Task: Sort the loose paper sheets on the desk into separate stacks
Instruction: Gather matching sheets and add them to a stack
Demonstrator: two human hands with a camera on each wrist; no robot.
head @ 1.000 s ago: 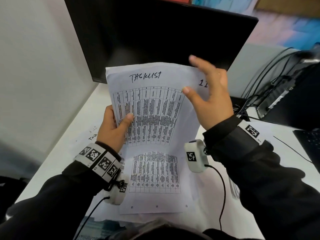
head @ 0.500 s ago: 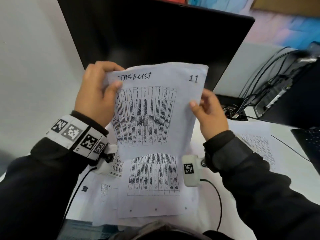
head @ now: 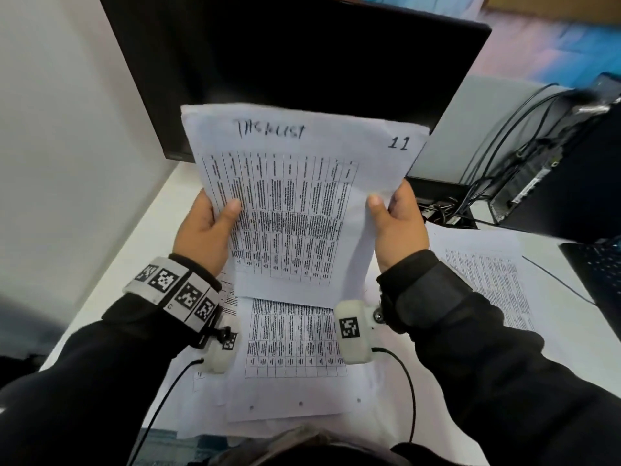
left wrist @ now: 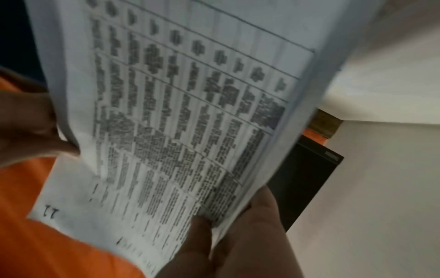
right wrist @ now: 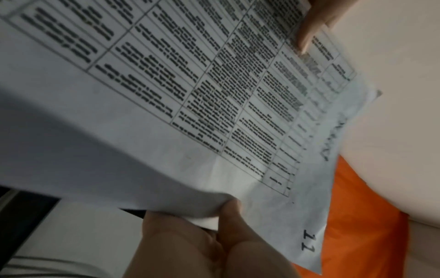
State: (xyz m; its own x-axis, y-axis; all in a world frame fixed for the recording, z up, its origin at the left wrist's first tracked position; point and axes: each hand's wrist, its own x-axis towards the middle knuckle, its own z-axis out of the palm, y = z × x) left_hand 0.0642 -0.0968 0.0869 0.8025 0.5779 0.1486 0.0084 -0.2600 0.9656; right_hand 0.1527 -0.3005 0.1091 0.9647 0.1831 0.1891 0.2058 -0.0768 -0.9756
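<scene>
I hold a printed table sheet (head: 295, 203) upright in front of me; it is headed by hand "TASKLIST" and numbered 11. My left hand (head: 205, 230) grips its left edge, thumb on the front, and my right hand (head: 396, 227) grips its right edge the same way. The left wrist view shows the sheet (left wrist: 181, 116) with my left thumb (left wrist: 197, 237) pressed on it. In the right wrist view the sheet (right wrist: 190, 105) curls over my right thumb (right wrist: 228, 212). Below, another table sheet (head: 295, 344) lies on loose papers on the desk.
A dark monitor (head: 295, 58) stands right behind the held sheet. A text-printed sheet (head: 487, 274) lies on the white desk (head: 134, 250) to the right. Cables (head: 497, 153), a black device (head: 557, 183) and a keyboard corner (head: 601, 274) fill the right side.
My left hand slid down from the sheet's top left corner to its left edge. My right hand has kept its grip on the right edge. The sheet sits slightly lower and more centred.
</scene>
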